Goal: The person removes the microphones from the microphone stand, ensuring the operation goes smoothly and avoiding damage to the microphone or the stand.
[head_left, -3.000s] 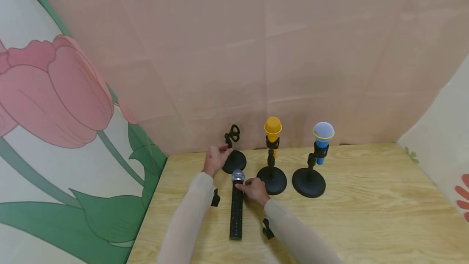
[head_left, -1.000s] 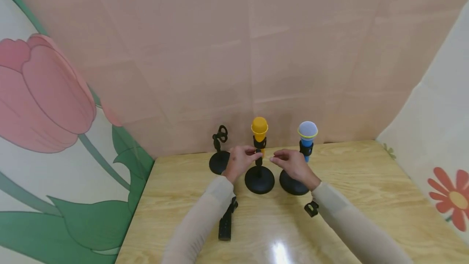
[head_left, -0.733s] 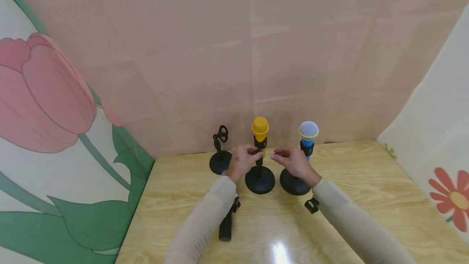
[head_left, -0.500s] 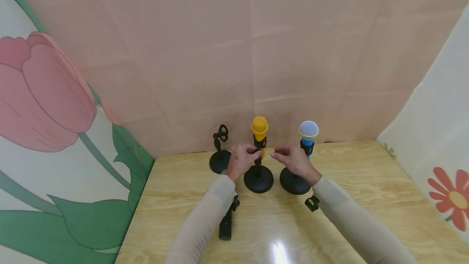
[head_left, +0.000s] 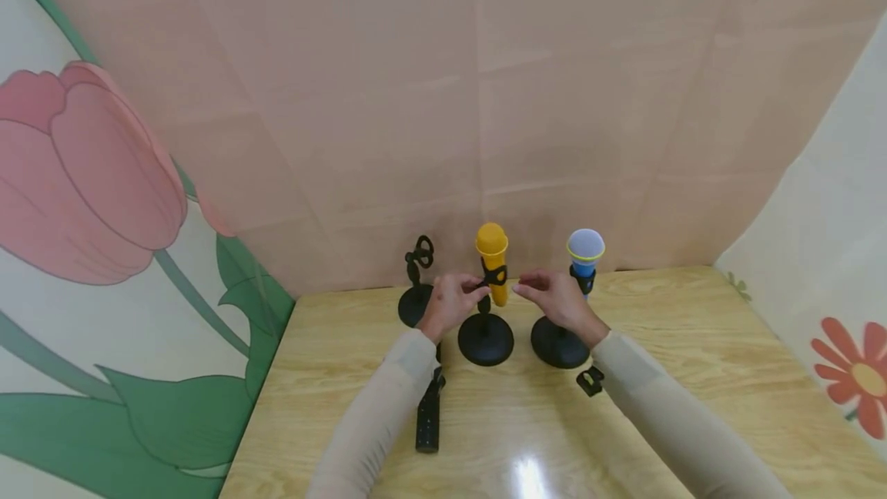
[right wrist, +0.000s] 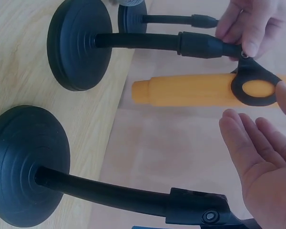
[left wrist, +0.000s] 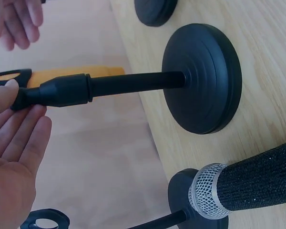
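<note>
Yellow microphone (head_left: 493, 243) between left grip (head_left: 450, 303), black stand (head_left: 486, 341) in its pinch, and relaxed right grip (head_left: 560, 301)

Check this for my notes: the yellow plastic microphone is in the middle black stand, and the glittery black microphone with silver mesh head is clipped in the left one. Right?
No: the glittery black microphone lies on the wood-grain table, not in the left black stand, as the head view shows. The yellow plastic microphone is in the middle black stand.
</note>
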Available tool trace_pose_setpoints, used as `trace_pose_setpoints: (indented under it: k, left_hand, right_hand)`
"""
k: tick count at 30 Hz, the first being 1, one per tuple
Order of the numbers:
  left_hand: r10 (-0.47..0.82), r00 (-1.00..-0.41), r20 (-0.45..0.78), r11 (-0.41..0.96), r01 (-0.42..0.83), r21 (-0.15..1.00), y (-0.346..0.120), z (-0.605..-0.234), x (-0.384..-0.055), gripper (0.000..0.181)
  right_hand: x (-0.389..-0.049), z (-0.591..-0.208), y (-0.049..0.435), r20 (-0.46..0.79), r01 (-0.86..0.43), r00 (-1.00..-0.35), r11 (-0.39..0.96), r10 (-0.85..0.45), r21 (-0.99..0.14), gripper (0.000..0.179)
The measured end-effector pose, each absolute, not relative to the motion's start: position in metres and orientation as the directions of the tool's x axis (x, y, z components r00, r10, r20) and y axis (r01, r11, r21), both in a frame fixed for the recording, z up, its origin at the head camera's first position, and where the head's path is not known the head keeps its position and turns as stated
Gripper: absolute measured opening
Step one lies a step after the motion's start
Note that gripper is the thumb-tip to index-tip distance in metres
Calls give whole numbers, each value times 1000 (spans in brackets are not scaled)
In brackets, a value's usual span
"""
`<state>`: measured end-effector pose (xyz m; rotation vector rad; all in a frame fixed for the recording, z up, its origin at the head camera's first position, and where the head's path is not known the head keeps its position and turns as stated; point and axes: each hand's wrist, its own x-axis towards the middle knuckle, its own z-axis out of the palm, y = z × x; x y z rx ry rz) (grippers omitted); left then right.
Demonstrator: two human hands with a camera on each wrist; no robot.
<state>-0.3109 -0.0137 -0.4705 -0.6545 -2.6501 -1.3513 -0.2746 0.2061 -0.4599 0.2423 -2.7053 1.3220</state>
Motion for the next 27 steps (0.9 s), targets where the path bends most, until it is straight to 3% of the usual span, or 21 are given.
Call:
trace_pose_setpoints:
  k: [27]
  left_hand:
    - [524, -840, 141, 449, 413, 792, -28, -470, -320, 20]
  right_hand:
    - [-277, -444, 197, 225, -270, -963, 479, -151, -835, 50]
